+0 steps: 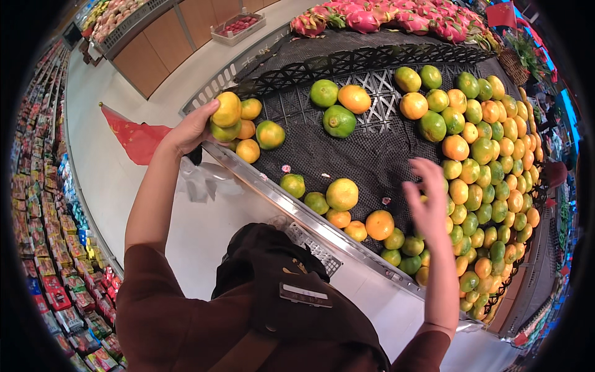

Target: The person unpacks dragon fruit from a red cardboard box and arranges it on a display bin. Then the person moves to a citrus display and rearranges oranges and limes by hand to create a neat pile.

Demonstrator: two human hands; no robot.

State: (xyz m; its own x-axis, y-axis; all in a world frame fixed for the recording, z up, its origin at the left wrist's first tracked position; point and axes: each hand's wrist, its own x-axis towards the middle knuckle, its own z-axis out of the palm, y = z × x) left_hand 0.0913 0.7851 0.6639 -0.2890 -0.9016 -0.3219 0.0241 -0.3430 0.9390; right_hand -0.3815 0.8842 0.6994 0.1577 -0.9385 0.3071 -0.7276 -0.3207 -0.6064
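Note:
At the left corner of the sloped display, my left hand (193, 130) cups a yellow mandarin (228, 109) on top of a small heap; its fingers are partly hidden behind the fruit. A greener mandarin (226, 132) sits just below, close to the same palm. My right hand (430, 197), slightly blurred and with fingers apart, hovers over the black mesh liner (367, 162) beside the dense bank of green and orange mandarins (483, 151). No fruit shows in it. Between my hands lie a loose green mandarin (339, 122) and a larger yellow one (342, 194).
A metal rail (297, 204) edges the display in front of me. Behind the mandarins, a black plastic lattice divider (362, 60) separates off dragon fruit (365, 22). A small red flag (132, 135) sticks out at left. Packaged goods (56, 290) line the far left.

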